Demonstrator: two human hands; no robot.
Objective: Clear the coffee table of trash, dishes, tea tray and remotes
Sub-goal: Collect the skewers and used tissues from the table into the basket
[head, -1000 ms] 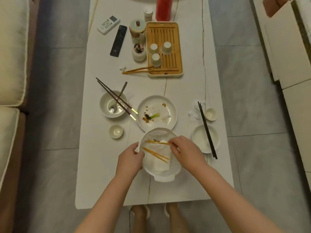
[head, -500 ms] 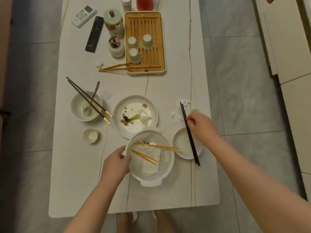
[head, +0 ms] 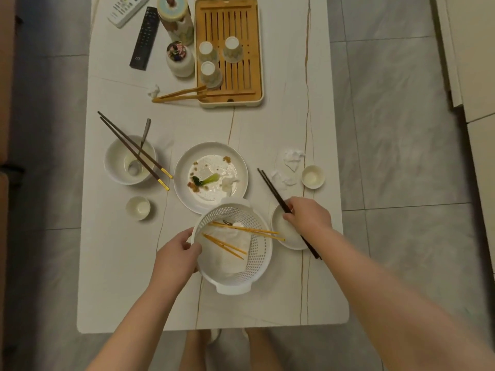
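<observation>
My left hand [head: 176, 257] grips the left rim of a white perforated basket [head: 261, 253] that holds tissue and several wooden skewers. My right hand [head: 308, 216] pinches a pair of dark chopsticks [head: 270, 184] lying across a small white plate [head: 284, 236]. A dirty plate [head: 184, 175] with food scraps sits just beyond the basket. Crumpled tissues [head: 292, 158] and a small cup [head: 312, 177] lie right of it. At the left are a bowl [head: 113, 159] with a spoon and chopsticks, and another small cup [head: 138, 208].
Farther back stands the bamboo tea tray [head: 255, 49] with three cups, wooden tongs [head: 176, 95], two ceramic jars [head: 180, 61], a black remote [head: 144, 38] and a white remote [head: 127, 8]. Tiled floor surrounds the white table [head: 120, 277].
My right hand left the basket, reached right toward the small cup, then pulled back and took hold of the dark chopsticks. My left hand kept its grip on the basket.
</observation>
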